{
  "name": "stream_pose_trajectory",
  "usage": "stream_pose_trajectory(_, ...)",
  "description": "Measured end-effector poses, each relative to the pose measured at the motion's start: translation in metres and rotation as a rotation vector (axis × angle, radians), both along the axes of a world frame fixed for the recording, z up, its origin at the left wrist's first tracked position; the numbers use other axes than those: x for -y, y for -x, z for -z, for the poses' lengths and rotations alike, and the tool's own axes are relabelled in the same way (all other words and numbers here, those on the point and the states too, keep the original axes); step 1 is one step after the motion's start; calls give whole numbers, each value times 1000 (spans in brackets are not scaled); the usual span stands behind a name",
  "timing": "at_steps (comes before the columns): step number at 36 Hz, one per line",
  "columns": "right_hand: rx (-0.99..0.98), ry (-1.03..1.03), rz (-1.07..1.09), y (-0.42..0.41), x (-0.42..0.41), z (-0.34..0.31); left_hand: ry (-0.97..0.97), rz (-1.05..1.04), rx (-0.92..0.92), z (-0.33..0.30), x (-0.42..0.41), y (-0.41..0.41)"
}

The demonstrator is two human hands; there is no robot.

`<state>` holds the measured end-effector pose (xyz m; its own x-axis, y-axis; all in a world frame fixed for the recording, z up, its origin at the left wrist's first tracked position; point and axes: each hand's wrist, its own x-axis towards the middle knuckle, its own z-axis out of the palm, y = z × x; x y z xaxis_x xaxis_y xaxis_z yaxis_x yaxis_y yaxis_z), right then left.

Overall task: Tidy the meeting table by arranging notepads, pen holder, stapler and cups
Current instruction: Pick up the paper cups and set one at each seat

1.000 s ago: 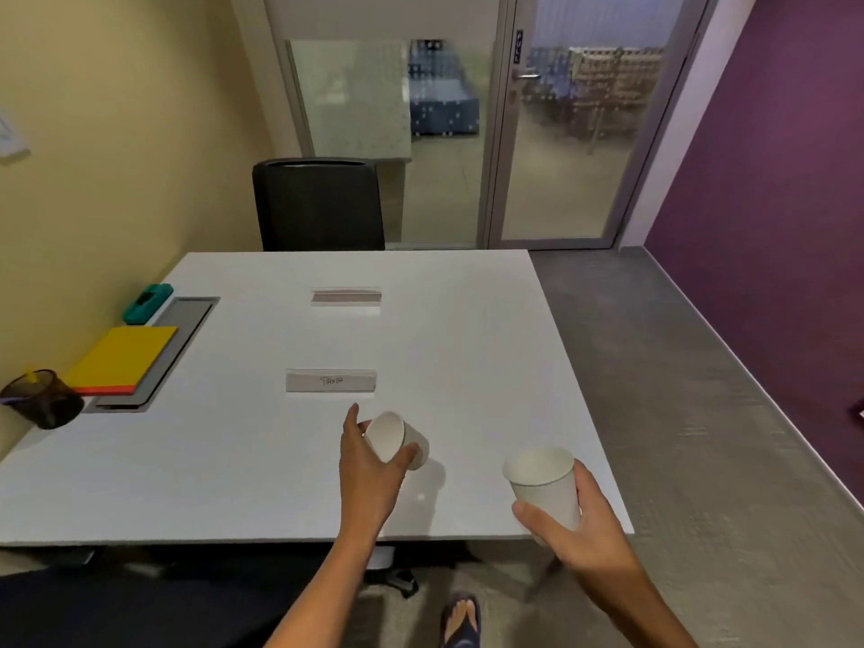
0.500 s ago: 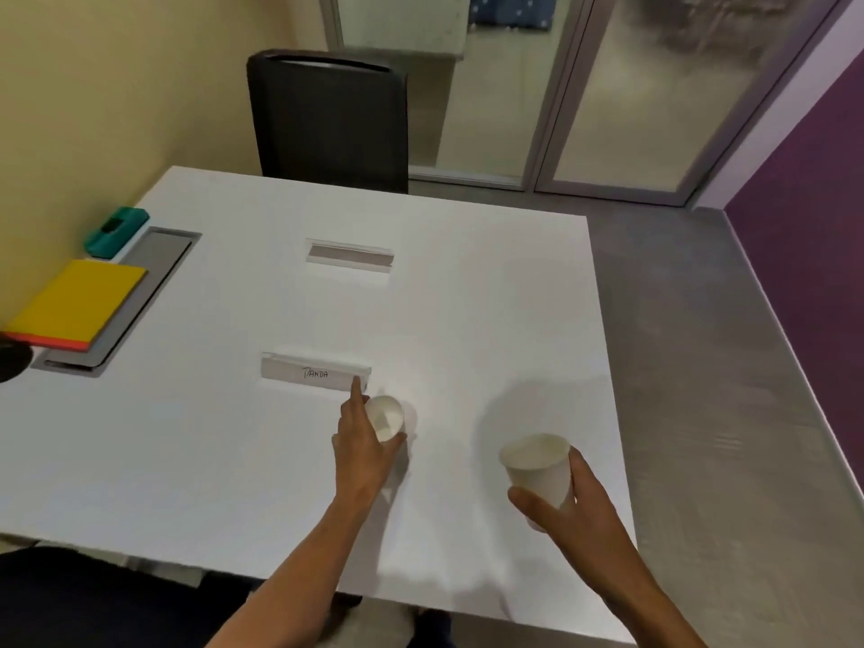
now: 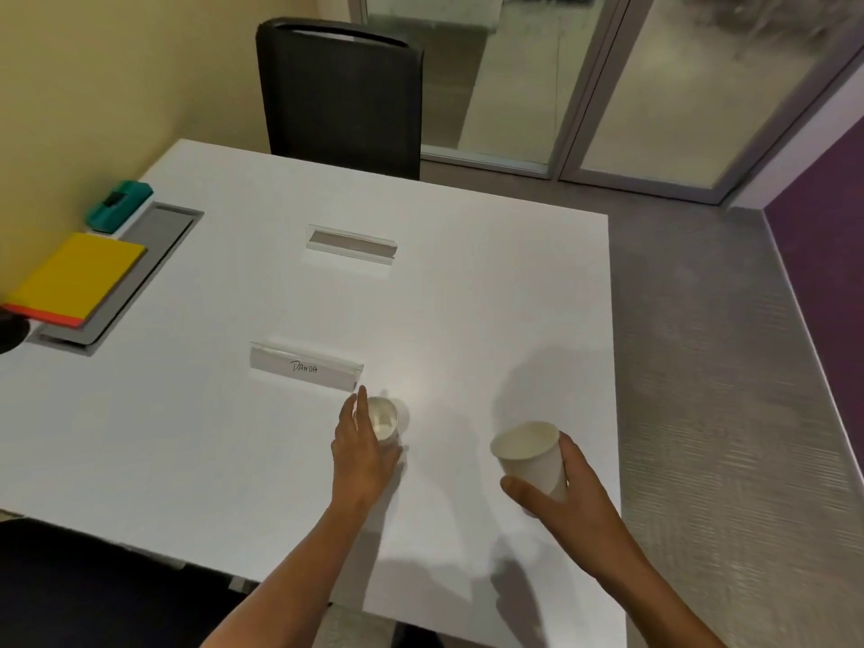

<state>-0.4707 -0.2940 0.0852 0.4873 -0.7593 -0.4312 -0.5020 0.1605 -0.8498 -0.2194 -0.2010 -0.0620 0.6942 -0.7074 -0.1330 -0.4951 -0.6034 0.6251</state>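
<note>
Mostly done: notepads (image 3: 77, 278) and stapler (image 3: 119, 206) sit far left on the tabletop (image 3: 491, 297), while left hand (image 3: 364, 456) and right hand (image 3: 568, 500) each grip a cup, left cup (image 3: 384, 419) and right cup (image 3: 530, 453), unplaced.

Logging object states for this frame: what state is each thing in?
Left cup: upright, left hand wrapped around it.
Right cup: tilted, held off the table in right hand.
Near name card: standing, reads PANDA.
Yellow notepad: closed, flat.
Teal stapler: closed.
</note>
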Motion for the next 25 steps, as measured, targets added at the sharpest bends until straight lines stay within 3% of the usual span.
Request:
stream_pose_trajectory(6,30,1,-2,0,13,-4,15,-7,138,0,-9,21)
stream_pose_trajectory(15,121,25,30,15,24,-12,151,11,66,-15,-12,85)
stream_pose_trajectory(25,207,111,-15,112,43,-15,289,98,-14,-65,34,193)
